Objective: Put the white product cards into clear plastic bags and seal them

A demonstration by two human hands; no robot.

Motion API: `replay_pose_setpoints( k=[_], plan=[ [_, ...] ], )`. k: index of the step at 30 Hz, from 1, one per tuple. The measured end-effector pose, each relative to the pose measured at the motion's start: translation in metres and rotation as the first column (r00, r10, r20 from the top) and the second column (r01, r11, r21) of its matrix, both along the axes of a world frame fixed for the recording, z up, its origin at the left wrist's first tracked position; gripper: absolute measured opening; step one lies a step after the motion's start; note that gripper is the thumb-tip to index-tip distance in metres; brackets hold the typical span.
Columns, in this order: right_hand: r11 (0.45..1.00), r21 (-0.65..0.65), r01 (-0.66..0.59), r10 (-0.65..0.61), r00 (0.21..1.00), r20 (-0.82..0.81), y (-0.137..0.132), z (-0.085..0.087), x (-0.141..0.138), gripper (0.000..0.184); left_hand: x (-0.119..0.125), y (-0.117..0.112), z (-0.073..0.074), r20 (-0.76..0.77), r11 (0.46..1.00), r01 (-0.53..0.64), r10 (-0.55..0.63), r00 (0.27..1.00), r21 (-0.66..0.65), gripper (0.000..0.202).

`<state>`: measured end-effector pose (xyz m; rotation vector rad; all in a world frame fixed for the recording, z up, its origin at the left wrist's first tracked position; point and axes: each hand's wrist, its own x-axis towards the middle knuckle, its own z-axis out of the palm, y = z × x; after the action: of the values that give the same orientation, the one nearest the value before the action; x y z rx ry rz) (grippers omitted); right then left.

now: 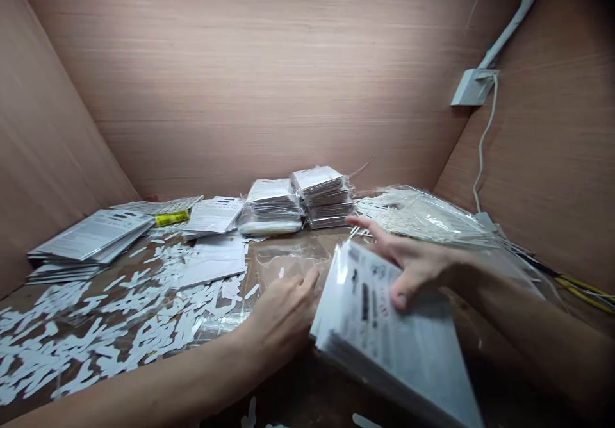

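Note:
A thick stack of printed packets in clear wrapping point(384, 332) tilts in front of me, slightly blurred. My right hand point(418, 264) grips it, thumb pressed on the top face and a finger stretched out past the far edge. Just left of the stack, my left hand point(288, 303) has bent fingers at a clear plastic bag point(288, 255) lying flat on the table. Its fingertips look closed on the bag's near edge, though the thumb is hidden.
Small white strips point(120, 325) litter the table's left side. Stacks of packets point(96, 236) stand at left, with wrapped stacks point(321, 191) at the back. A yellow package point(172, 218) lies between. Plastic sheeting point(432, 216) covers strips at right, near cables point(583, 290) and a wall box point(473, 87).

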<state>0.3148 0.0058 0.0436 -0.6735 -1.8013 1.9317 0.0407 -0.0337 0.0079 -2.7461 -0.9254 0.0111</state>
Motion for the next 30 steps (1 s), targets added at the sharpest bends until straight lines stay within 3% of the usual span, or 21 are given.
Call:
replay_pose_setpoints(
  k=[5, 8, 12, 18, 24, 27, 30],
  plan=[
    [1.0, -0.019, -0.005, 0.006, 0.995, 0.101, 0.009, -0.027, -0.009, 0.155, -0.006, 0.008, 0.0, 0.09, 0.995, 0.013, -0.004, 0.996, -0.096, 0.039],
    [1.0, 0.023, 0.018, -0.021, 0.993, 0.117, 0.009, -0.025, -0.007, 0.155, -0.013, 0.017, -0.004, 0.249, 0.993, 0.011, 0.019, 0.968, -0.118, 0.048],
    [0.999, 0.009, 0.044, -0.045, 0.988, 0.148, 0.004, -0.021, -0.009, 0.159, -0.016, 0.023, -0.005, 0.364, 0.994, -0.01, 0.049, 0.93, -0.107, 0.044],
    [0.999, -0.019, -0.027, 0.031, 0.972, 0.234, -0.005, -0.023, -0.025, 0.165, -0.014, 0.017, 0.009, 0.242, 0.999, 0.009, 0.004, 0.97, -0.05, 0.056],
    [0.993, 0.103, -0.049, 0.005, 0.92, 0.391, -0.011, -0.02, -0.032, 0.174, -0.01, 0.01, 0.026, 0.107, 0.994, 0.093, -0.087, 0.99, -0.052, 0.065],
    [0.994, 0.11, -0.004, -0.035, 0.936, 0.349, -0.007, -0.025, -0.029, 0.174, -0.011, 0.009, 0.03, 0.123, 0.99, 0.117, -0.106, 0.987, -0.083, 0.064],
    [1.0, 0.011, 0.015, -0.018, 0.967, 0.256, -0.002, -0.03, -0.025, 0.166, -0.013, 0.009, 0.03, 0.117, 0.988, 0.145, -0.138, 0.984, -0.056, 0.059]
  ],
)
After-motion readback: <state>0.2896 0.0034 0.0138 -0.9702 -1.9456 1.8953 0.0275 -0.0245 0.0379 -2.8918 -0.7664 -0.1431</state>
